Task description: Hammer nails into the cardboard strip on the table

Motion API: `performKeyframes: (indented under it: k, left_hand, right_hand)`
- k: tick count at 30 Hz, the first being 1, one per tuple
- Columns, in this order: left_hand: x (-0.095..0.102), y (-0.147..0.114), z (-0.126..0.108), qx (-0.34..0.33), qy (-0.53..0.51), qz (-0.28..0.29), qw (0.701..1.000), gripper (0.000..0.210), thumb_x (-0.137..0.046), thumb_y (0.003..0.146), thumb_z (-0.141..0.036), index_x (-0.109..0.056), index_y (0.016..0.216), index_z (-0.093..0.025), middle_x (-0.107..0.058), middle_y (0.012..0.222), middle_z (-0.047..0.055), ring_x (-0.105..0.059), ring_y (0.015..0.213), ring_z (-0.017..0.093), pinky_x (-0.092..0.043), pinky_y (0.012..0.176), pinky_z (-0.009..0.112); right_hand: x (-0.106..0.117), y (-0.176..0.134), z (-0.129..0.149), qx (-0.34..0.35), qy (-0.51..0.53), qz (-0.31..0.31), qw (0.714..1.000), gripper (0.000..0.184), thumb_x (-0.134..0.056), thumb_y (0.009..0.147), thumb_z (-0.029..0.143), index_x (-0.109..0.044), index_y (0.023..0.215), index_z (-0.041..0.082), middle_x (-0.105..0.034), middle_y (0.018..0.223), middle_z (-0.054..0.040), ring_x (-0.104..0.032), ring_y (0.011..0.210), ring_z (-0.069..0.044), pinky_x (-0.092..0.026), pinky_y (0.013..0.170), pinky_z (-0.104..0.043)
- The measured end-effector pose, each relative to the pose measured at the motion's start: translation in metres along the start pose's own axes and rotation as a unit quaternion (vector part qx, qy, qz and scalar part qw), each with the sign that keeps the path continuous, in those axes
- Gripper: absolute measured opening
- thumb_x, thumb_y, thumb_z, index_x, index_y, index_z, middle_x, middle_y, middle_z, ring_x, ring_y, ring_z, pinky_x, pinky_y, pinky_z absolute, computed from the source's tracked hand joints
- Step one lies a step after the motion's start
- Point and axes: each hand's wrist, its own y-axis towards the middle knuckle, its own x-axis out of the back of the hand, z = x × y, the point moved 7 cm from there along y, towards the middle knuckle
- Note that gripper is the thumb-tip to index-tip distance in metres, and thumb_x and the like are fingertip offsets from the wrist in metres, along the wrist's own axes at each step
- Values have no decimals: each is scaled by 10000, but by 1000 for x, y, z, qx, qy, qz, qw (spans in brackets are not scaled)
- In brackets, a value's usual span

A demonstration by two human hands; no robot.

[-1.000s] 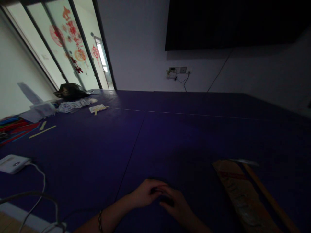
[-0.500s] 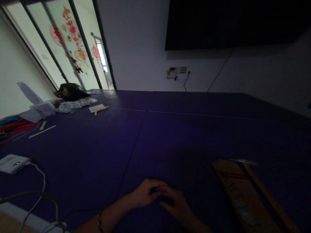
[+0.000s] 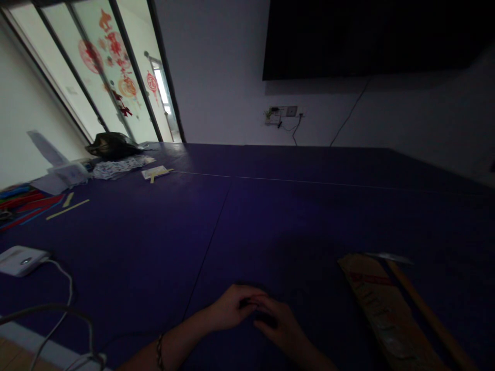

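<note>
Left hand [image 3: 228, 310] and right hand [image 3: 283, 325], unclenched, softly arched, touch over a smooth purple tabletop [image 3: 278, 216]

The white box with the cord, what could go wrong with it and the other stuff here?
If the left hand swung outward, it might catch the white cord and tug the white box. The right hand could perhaps bump the brown flat piece beside it.

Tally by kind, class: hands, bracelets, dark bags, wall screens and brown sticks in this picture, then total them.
Hands (left hand, right hand): 2
Bracelet: 1
Dark bag: 1
Wall screen: 1
Brown stick: 1
Total: 6
</note>
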Motion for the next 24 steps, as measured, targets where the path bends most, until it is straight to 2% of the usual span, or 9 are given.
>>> performKeyframes:
  k: [12,18,24]
  left_hand:
    - [-1,0,2,4,-5,1,1000,319,-468,801,-95,-574,1092,-168,-638,1041,65,-579,957,163,-432,861,291]
    - [0,0,-1,8,-5,1,1000,327,-461,798,-84,-578,1090,-174,-644,1032,60,-582,952,160,-435,858,280]
    - [1,0,-2,10,1,-4,1000,337,-468,784,-71,-581,1086,-169,-645,1034,58,-587,950,165,-434,856,286]
  right_hand:
    - [1,-1,0,2,-16,-14,1000,395,-554,641,123,-641,1011,232,-699,1005,-69,-653,912,-223,-516,810,-363]
    - [0,-1,3,5,-9,-1,1000,394,-552,646,121,-639,1015,232,-698,1009,-68,-647,925,-216,-510,822,-354]
    - [1,-2,0,-2,-18,-17,1000,383,-560,642,120,-634,1006,213,-696,1006,-82,-644,928,-225,-500,831,-364]
